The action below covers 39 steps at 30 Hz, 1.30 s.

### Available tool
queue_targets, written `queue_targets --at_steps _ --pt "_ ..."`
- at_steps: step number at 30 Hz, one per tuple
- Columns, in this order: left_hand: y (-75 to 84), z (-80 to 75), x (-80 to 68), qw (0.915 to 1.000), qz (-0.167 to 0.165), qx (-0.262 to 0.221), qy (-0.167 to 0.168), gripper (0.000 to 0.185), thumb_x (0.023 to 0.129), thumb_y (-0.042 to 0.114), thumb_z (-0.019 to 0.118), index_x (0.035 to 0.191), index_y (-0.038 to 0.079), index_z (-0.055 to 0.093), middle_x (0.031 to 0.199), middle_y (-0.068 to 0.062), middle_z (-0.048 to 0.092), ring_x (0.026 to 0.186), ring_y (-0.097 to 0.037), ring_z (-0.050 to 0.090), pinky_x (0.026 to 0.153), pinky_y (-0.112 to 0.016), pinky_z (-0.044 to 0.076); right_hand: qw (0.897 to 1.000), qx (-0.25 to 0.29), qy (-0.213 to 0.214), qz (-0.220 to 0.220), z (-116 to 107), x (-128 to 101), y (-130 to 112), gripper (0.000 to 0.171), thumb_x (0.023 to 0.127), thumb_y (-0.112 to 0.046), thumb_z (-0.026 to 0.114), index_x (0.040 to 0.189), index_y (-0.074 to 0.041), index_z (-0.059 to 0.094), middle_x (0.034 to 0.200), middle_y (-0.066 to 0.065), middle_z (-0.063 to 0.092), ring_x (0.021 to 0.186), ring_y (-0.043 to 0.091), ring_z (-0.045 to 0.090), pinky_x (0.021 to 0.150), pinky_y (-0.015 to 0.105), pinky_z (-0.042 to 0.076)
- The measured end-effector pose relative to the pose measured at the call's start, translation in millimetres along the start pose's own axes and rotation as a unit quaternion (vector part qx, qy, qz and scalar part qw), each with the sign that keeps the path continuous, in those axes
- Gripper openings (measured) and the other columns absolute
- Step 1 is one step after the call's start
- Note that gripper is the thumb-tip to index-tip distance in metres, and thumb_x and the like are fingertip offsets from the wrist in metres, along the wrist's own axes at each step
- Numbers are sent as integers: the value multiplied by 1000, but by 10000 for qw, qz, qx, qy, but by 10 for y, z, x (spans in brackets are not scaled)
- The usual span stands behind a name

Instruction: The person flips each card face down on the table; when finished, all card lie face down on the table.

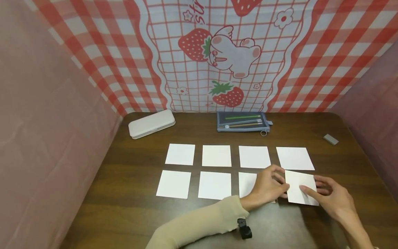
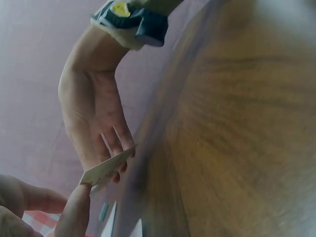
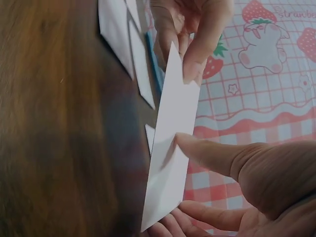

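Note:
A white square card (image 1: 300,188) is held just above the table at the front right. My left hand (image 1: 267,185) pinches its left edge between thumb and fingers. On the other side, my right hand (image 1: 335,199) holds the card with the thumb (image 3: 212,154) on its upper face and the fingers behind its right edge. Seen edge-on in the left wrist view, the card (image 2: 106,168) spans both hands; I cannot tell if it is one sheet or more. A white card (image 1: 247,183) on the table is partly hidden by my left hand and forearm.
Several white square cards lie in two rows, such as the back right card (image 1: 295,158) and the front left card (image 1: 174,184). Behind them are a white case (image 1: 152,123), a blue mesh pencil pouch (image 1: 242,121) and a small grey block (image 1: 331,139) at right.

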<state>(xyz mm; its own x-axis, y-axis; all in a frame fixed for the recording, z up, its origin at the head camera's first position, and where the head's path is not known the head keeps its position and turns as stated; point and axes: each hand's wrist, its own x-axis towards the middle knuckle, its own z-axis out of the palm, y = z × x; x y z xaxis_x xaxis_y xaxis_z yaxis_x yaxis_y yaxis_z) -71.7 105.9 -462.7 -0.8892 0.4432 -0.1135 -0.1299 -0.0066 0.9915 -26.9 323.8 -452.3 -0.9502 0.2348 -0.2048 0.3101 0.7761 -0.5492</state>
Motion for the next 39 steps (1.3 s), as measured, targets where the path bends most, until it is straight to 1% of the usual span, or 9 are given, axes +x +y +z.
queue_targets --at_steps 11,14,18,20,24,28,34,37,39 --pt "-95 54 123 9931 -20 1167 153 40 86 -8 71 124 -1 61 82 -1 70 47 -3 66 49 -16 56 9989 -219 397 -121 58 85 91 81 87 -51 82 139 5 56 127 30 67 73 -26 38 72 31 40" --pt "-107 80 148 9883 -44 1509 207 37 84 -7 72 119 0 61 81 -2 73 46 -3 66 47 -13 53 9986 -295 424 -122 59 102 106 81 86 -50 83 138 6 56 126 30 67 77 -13 51 71 32 40" --pt "-110 108 168 9790 -118 2010 310 34 82 -5 75 112 3 62 78 -4 77 46 -3 66 48 -9 50 9979 -394 476 -177 66 124 109 79 86 -48 84 135 7 56 123 30 68 84 16 67 70 33 40" --pt "-103 117 173 9769 -173 2108 321 33 82 -5 76 111 3 62 77 -5 77 47 -4 67 49 -8 49 9978 -427 469 -206 65 133 109 79 86 -47 84 135 8 57 121 30 68 88 25 68 69 33 41" --pt "-80 122 178 9743 -285 2218 276 32 82 -5 75 109 4 62 76 -6 79 48 -7 69 51 -7 49 9975 -487 429 -293 60 143 112 78 86 -46 85 134 9 56 120 30 68 91 30 69 69 34 41" --pt "-49 111 174 9636 -238 2655 190 30 83 0 75 111 4 65 75 -3 80 51 -1 69 57 -3 46 9972 -537 364 -365 57 144 117 80 87 -46 84 136 10 55 121 30 67 97 41 68 69 36 42" --pt "-1 82 152 9389 76 3440 109 8 83 9 76 91 8 76 73 4 80 56 13 56 55 -2 40 9972 -536 324 -396 63 150 132 82 87 -46 83 137 12 52 122 32 65 102 47 66 70 43 45" --pt "22 64 131 9369 142 3494 37 7 84 11 76 77 9 75 66 5 77 50 12 44 49 -6 38 9971 -533 346 -409 68 150 149 82 86 -46 84 136 12 53 120 32 65 101 46 66 69 42 45" --pt "30 49 116 9396 105 3422 -36 8 85 13 77 78 8 75 65 4 76 50 11 43 50 -6 39 9972 -529 329 -402 69 148 163 82 86 -46 84 135 12 53 120 31 65 101 46 66 69 40 44"
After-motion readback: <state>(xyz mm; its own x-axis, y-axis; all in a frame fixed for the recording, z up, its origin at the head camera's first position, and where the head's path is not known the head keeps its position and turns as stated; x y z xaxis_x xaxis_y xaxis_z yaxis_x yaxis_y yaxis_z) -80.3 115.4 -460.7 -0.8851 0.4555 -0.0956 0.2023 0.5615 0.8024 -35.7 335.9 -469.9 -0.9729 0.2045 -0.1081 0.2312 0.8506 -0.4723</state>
